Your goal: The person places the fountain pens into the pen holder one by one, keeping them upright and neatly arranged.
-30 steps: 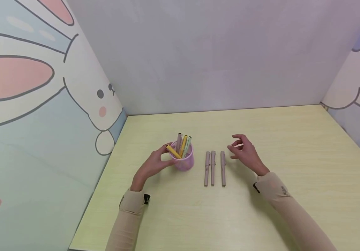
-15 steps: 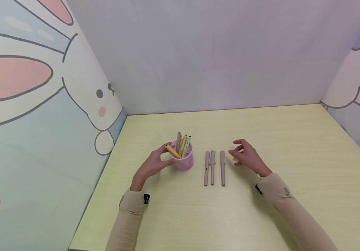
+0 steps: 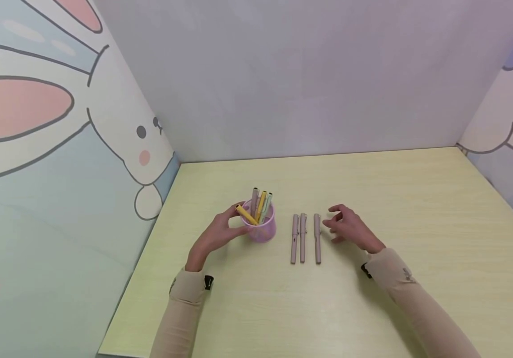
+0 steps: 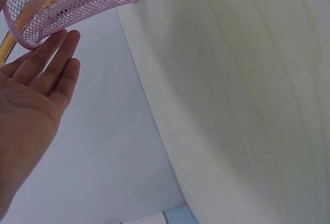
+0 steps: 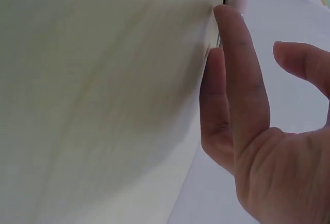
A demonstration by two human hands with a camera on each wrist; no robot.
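Note:
A pink mesh pen holder (image 3: 263,233) stands on the table, gripped at its left side by my left hand (image 3: 218,233), thumb at the front and fingers behind. Inside it lean two yellow pens (image 3: 261,208), a grey-mauve pen (image 3: 254,201) and a pale green pen (image 3: 266,209); one yellow pen tilts left over the rim. In the left wrist view, fingers (image 4: 45,61) lie along the mesh. Three mauve capped pens (image 3: 302,238) lie side by side to the right. Just right of the rightmost pen (image 3: 317,238) is my right hand (image 3: 350,228), holding nothing, its fingers loosely bent.
The pale wood table (image 3: 256,308) meets a grey back wall (image 3: 301,99). On the left rises a wall panel with a cartoon rabbit (image 3: 122,129); another patterned panel (image 3: 502,109) bounds the right side.
My right hand has come down a little, closer beside the rightmost pen. The left hand, the pen holder and the three pens on the table keep their places.

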